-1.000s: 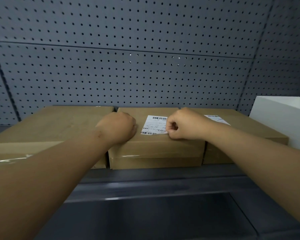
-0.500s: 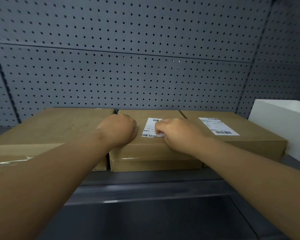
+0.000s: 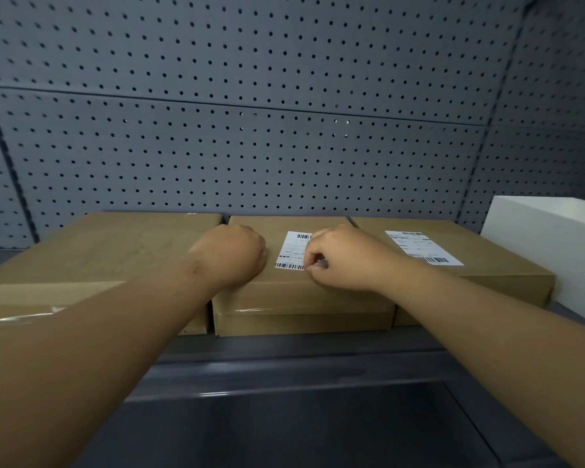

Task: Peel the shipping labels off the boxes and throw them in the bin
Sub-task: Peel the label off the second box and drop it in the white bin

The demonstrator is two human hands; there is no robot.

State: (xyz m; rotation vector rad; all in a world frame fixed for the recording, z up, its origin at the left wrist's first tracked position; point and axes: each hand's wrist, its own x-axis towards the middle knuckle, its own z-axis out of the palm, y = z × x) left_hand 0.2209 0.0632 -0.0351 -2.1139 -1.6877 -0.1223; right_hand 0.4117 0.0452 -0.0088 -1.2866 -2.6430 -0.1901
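Head view is filled by three brown cardboard boxes set side by side on a dark grey shelf (image 3: 284, 352), with a grey pegboard wall (image 3: 250, 146) behind them. The middle box (image 3: 301, 298) is touched on its top left part by the left hand (image 3: 232, 256), which is curled into a loose fist and pressed down on the cardboard; nothing is seen to be held in it. A white shipping label (image 3: 293, 249) with barcodes at its near and far edges is stuck on top of the middle box, just right of that fist. The right hand (image 3: 343, 256) is laid over the right part of this label, with its thumb and forefinger brought narrowly together at the label's near right corner; whether the corner is actually lifted or gripped cannot be told. The right box (image 3: 487, 278) carries a second label (image 3: 423, 248), flat and untouched, well apart from both hands. The left box (image 3: 98, 251) shows a bare top, with clear tape seen along its front face. A white box (image 3: 554, 251) is stood at the far right, just beside the right box. Both forearms are stretched forward from the bottom corners of the frame.
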